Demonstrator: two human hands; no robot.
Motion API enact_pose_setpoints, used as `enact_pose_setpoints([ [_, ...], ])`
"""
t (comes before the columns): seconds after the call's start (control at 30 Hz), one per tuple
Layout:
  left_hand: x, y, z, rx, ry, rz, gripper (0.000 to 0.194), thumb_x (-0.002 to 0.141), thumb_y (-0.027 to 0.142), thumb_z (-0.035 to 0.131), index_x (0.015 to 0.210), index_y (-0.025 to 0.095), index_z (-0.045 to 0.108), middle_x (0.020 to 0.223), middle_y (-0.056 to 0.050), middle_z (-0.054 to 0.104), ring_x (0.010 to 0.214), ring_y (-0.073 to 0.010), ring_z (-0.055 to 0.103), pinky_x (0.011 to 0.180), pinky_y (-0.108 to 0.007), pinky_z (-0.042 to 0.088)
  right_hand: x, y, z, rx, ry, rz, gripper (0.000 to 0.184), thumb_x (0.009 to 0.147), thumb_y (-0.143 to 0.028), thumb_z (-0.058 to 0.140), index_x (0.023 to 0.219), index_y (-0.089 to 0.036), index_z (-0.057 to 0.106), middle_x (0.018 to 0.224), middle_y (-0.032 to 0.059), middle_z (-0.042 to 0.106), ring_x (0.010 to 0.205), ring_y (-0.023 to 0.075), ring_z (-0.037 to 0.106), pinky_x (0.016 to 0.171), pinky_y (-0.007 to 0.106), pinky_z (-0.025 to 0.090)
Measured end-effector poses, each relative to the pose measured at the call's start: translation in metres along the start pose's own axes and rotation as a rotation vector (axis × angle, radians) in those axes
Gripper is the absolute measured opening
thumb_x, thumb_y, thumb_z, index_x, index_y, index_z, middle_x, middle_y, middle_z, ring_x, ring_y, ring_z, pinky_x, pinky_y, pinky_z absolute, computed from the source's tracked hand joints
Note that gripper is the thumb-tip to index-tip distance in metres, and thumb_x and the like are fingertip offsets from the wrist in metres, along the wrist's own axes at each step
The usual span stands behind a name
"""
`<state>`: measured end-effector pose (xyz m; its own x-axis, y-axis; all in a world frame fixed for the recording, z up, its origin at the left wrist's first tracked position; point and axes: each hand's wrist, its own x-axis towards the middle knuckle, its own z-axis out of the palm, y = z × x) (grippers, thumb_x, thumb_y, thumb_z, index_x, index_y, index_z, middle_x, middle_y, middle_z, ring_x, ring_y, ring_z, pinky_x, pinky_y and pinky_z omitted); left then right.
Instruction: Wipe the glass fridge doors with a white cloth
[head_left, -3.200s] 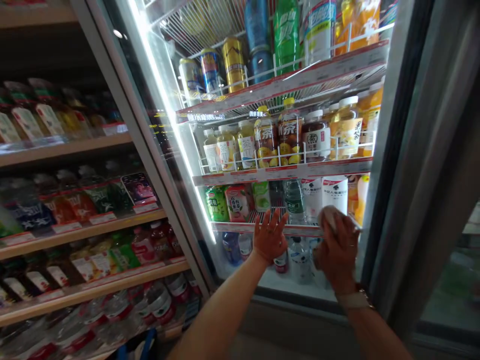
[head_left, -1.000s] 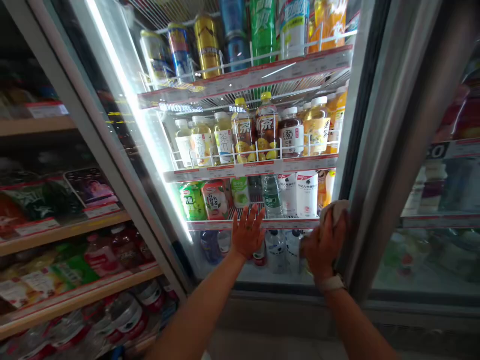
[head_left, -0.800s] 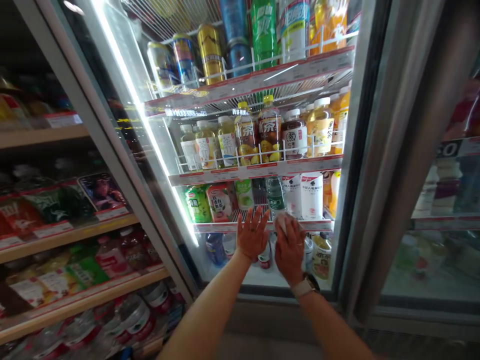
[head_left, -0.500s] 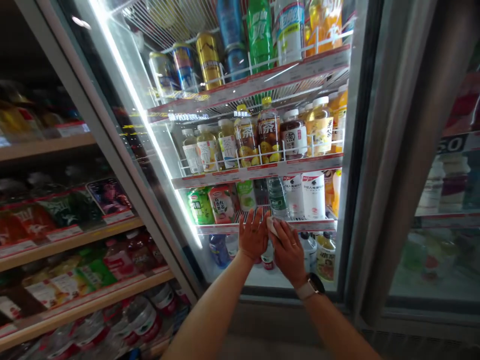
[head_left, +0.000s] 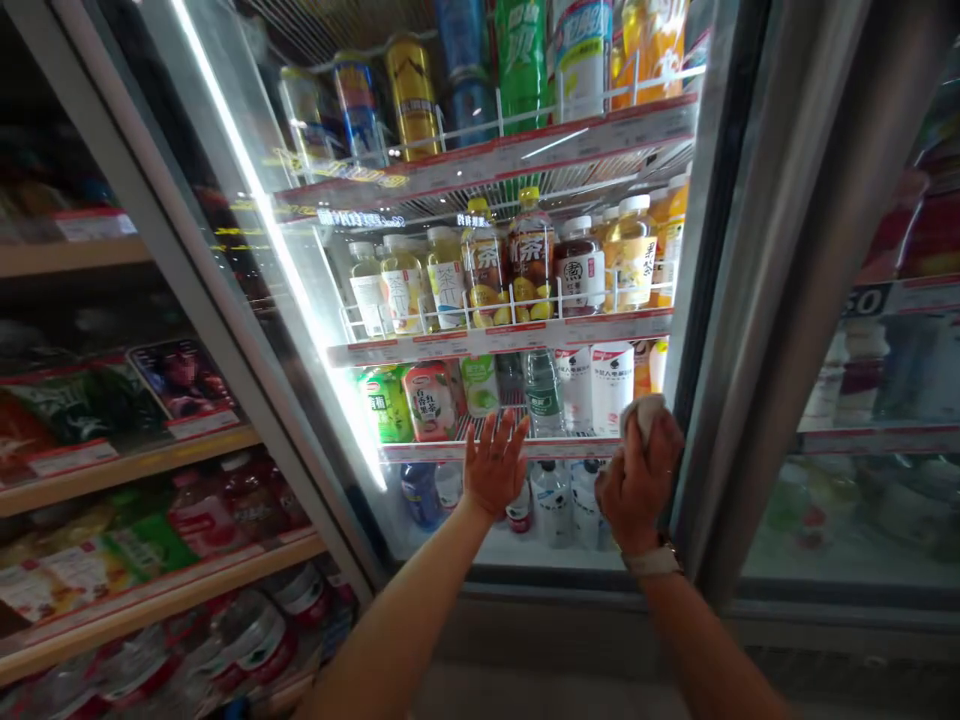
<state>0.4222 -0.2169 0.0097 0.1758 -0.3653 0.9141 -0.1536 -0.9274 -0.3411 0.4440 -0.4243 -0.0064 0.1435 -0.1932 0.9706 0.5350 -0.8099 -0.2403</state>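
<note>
Head view: left hand [head_left: 493,468] grip open, fingers spread at glass door [head_left: 480,548]; right hand [head_left: 639,482] grip closed on pale cloth [head_left: 643,414], near door's right edge.

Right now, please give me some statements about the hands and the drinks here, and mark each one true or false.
1. The right hand holds a pale cloth. True.
2. The left hand is closed around a bottle. False: it is empty, with its fingers spread.
3. Two yellow-capped bottles stand side by side. True.
4. The gold can stands on a shelf below the yellow-capped bottles. False: its shelf is above theirs.
5. The pale wristband is on the left wrist. False: it is on the right wrist.
</note>
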Motion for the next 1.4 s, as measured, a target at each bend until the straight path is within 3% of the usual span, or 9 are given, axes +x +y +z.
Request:
enact_pose_setpoints([
  [0.17,-0.005,-0.001,0.003,0.049,-0.041,0.006,0.063,0.094,0.031,0.041,0.153,0.021,0.024,0.155,-0.007,0.035,0.150,-0.0230,0.018,0.123,-0.048,0.011,-0.032,-0.051,0.021,0.111,-0.082,-0.099,0.061,0.092,-0.007,0.039,0.151,-0.024,0.034,0.152,0.0108,0.043,0.146,0.0260,0.030,0.119,0.054,0.025],
  [0.3,-0.006,-0.001,0.005,0.092,-0.024,0.004,0.058,0.094,0.031,0.040,0.151,0.021,0.031,0.154,-0.008,0.038,0.149,-0.0224,0.019,0.123,-0.048,0.010,-0.056,-0.071,0.028,0.210,-0.202,-0.208,0.059,0.090,-0.004,0.039,0.146,-0.020,0.043,0.146,0.0116,0.052,0.144,0.0215,0.035,0.119,0.044,0.029],
  [0.5,-0.003,-0.002,0.001,0.066,-0.038,0.013,0.059,0.094,0.030,0.040,0.152,0.020,0.030,0.154,-0.009,0.037,0.149,-0.0223,0.018,0.123,-0.047,0.012,-0.044,-0.044,0.016,0.136,-0.259,-0.289,0.061,0.088,-0.002,0.038,0.144,-0.024,0.046,0.142,0.0071,0.056,0.141,0.0186,0.040,0.121,0.041,0.025],
  [0.67,-0.002,-0.001,0.000,0.022,-0.037,-0.002,0.063,0.093,0.027,0.042,0.153,0.020,0.024,0.154,-0.008,0.037,0.149,-0.0217,0.019,0.123,-0.046,0.012,-0.012,0.005,-0.001,0.035,-0.099,-0.085,0.060,0.090,-0.009,0.038,0.148,-0.023,0.040,0.154,0.0104,0.040,0.145,0.0295,0.032,0.119,0.058,0.023],
  [0.77,0.000,-0.001,0.000,0.003,-0.004,0.003,0.063,0.093,0.025,0.041,0.154,0.019,0.021,0.155,-0.007,0.035,0.150,-0.0219,0.016,0.123,-0.047,0.012,0.000,0.019,-0.005,0.028,-0.016,0.012,0.057,0.093,-0.015,0.038,0.150,-0.020,0.037,0.157,0.0142,0.032,0.145,0.0345,0.029,0.116,0.063,0.025],
  [0.97,-0.002,0.000,0.000,0.031,-0.031,0.002,0.063,0.093,0.028,0.043,0.153,0.020,0.026,0.155,-0.007,0.035,0.150,-0.0227,0.016,0.123,-0.047,0.012,-0.011,-0.018,0.013,0.075,0.025,0.106,0.056,0.095,-0.018,0.038,0.151,-0.020,0.036,0.158,0.0141,0.032,0.146,0.0357,0.027,0.118,0.060,0.021],
  [1.2,-0.005,0.000,0.005,0.063,0.004,0.005,0.060,0.095,0.029,0.039,0.152,0.019,0.027,0.156,-0.007,0.033,0.150,-0.0228,0.015,0.123,-0.047,0.010,-0.062,-0.073,0.034,0.176,-0.144,-0.159,0.059,0.091,-0.009,0.043,0.148,-0.025,0.039,0.148,0.0100,0.050,0.145,0.0238,0.033,0.120,0.048,0.024],
  [1.3,-0.004,0.000,0.004,0.068,0.004,0.003,0.060,0.095,0.028,0.037,0.153,0.019,0.025,0.157,-0.006,0.031,0.150,-0.0225,0.014,0.123,-0.046,0.010,-0.061,-0.072,0.030,0.188,-0.203,-0.183,0.057,0.091,-0.007,0.041,0.145,-0.024,0.044,0.146,0.0098,0.052,0.145,0.0218,0.033,0.121,0.047,0.023],
  [1.4,-0.003,-0.001,0.001,0.054,-0.032,0.004,0.062,0.094,0.028,0.041,0.153,0.020,0.024,0.155,-0.007,0.035,0.150,-0.0222,0.016,0.123,-0.046,0.011,-0.041,-0.050,0.019,0.160,-0.200,-0.167,0.061,0.091,-0.006,0.039,0.149,-0.026,0.038,0.148,0.0087,0.050,0.146,0.0227,0.030,0.122,0.050,0.020],
])
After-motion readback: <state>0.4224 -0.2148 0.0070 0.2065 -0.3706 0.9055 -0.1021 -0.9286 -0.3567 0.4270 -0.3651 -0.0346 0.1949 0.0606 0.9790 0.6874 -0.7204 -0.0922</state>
